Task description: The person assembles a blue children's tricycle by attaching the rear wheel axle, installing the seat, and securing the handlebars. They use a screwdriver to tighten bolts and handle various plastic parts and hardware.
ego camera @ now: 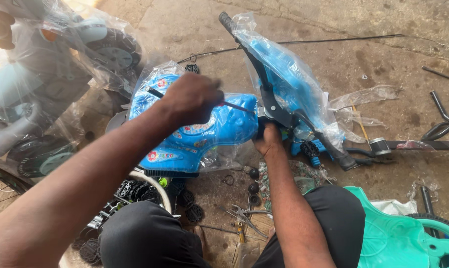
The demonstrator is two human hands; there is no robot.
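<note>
On the concrete floor, between our knees, our left hand (192,99) is clenched around a thin dark rod (234,105), probably a screwdriver, its tip laid across the top of the blue toy body (204,131). Our right hand (269,139) grips the front of that body from below, just where the black handlebar stem (271,99) meets it, steadying the joint. The body lies on its side in front of us, partly wrapped in clear plastic, with the blue front panel (284,74) tilted up beside it and also bagged.

We judge the step in hand to be fastening the steering part to the body. The next move seems to call for keeping the tool square on its fastener while our right hand stops the stem from swinging; the loose wrap near the tip could snag.

Near our legs lie pliers (244,216), small black wheels (254,181) and other black parts. A teal toy body (398,233) sits to our right. Another wrapped ride-on (50,59) stands to the left. Bent metal bars (443,119) and a long thin wire (334,39) lie farther out. The floor (383,79) is stained, rough and dusty, with daylight coming in from upper left.
</note>
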